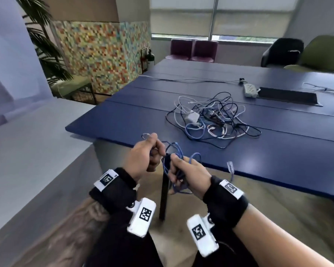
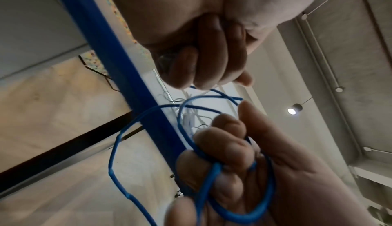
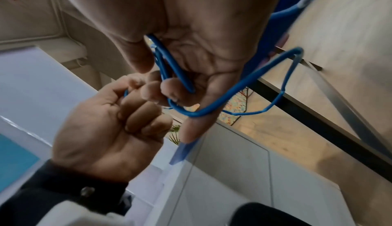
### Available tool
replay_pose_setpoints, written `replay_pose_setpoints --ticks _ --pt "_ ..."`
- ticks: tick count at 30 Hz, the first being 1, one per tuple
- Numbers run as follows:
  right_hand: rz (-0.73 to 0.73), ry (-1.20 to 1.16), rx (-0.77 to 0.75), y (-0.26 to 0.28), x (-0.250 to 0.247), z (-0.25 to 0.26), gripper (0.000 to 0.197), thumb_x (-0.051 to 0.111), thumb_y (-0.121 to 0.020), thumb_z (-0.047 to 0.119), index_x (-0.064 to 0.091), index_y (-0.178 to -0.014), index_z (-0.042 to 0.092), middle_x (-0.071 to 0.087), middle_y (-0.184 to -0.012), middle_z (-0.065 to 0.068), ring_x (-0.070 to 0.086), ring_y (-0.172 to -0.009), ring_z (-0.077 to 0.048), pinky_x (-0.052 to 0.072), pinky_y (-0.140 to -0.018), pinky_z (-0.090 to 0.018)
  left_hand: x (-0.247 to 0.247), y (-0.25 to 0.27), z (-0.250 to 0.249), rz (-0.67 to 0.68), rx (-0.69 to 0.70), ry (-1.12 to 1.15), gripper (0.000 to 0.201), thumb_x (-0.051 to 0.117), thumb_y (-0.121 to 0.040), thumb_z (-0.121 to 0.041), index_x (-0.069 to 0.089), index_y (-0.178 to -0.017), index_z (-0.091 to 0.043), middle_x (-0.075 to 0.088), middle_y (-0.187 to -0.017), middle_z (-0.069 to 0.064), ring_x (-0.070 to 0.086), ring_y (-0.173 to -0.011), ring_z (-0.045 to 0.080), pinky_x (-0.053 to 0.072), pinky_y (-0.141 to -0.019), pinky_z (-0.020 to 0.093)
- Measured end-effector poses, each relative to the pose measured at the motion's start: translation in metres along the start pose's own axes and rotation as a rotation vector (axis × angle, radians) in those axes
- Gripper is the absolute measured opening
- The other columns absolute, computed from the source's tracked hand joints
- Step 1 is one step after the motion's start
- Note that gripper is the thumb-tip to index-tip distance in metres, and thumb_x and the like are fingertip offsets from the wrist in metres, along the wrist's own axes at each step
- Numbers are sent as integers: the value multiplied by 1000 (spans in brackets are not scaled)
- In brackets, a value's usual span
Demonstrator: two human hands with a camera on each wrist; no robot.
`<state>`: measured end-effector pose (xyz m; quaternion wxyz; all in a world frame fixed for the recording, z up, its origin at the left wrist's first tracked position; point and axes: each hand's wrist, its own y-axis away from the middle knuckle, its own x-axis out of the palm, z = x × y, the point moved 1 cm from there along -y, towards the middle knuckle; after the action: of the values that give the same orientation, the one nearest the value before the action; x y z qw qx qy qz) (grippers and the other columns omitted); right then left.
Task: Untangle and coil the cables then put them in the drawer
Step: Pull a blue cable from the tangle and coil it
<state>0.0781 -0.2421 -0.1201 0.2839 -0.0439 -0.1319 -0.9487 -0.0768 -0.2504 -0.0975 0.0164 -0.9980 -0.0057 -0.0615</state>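
Both hands are up in front of the near edge of the blue counter point(image 1: 278, 151), w/ a blue cable point(image 1: 174, 151) between them. Left hand point(image 1: 143, 157) has its fingers curled, pinching one strand; the cable's end pokes out above the knuckles in head view, but the plug is too small to make out. Right hand point(image 1: 183, 174) is closed round a bunch of blue loops. How many loops can't be told: fingers cover the middle of the bundle.

Left wrist view shows the loops point(image 2: 212, 179) wedged between the right hand's fingers point(image 2: 222, 139), which head view hides. Right wrist view shows strands point(image 3: 169, 65) running through the palm and one loop hanging out to the side, partly blurred.

A 2nd plug point(image 1: 230, 167) dangles right of the right hand. Only head view shows the tangled pile point(image 1: 212, 118) of black, white & blue cables farther back on the counter, a power strip point(image 1: 250, 90) beyond. No drawer can be made out.
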Motion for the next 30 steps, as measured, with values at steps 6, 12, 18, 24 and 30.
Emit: replay_pose_setpoints --ticks 6,12,18,24,30 --pt "-111 45 99 -24 17 -62 27 46 -104 30 53 -83 15 48 -74 -15 43 -47 -15 55 -52 -26 -21 22 57 -96 -126 -24 54 23 -107 -36 49 -69 -7 21 -41 -8 11 -37 7 9 -44 16" --pt "-107 572 166 -35 19 -109 56 48 -88 73 71 -81 21 71 -99 -19 65 -87 -28 53 -92 -44 -54 37 96 -202 -359 -317 50 29 -105 -41 55 -78 -9 32 -38 -10 24 -30 5 19 -35 17" --pt "-31 831 317 -38 12 -117 101 27 -72 96 76 -73 7 74 -74 -10 69 -74 -26 52 -82 -34 -74 43 114 -222 -452 -308 46 34 -103 -47 55 -84 -11 33 -48 -4 25 -36 10 18 -41 19" --pt "-22 800 -243 -57 11 -105 42 59 -96 14 54 -138 17 51 -139 4 44 -127 -6 34 -106 -20 -56 39 119 57 -479 -96 49 34 -104 -37 49 -64 -11 20 -42 -2 12 -39 8 10 -46 18" --pt "-65 279 -146 -83 9 -108 13 58 -90 -5 62 -84 6 58 -67 -6 56 -58 -11 47 -66 -25 -63 25 121 -75 -474 128 42 34 -102 -38 48 -69 -16 19 -45 -4 12 -39 10 11 -46 23"
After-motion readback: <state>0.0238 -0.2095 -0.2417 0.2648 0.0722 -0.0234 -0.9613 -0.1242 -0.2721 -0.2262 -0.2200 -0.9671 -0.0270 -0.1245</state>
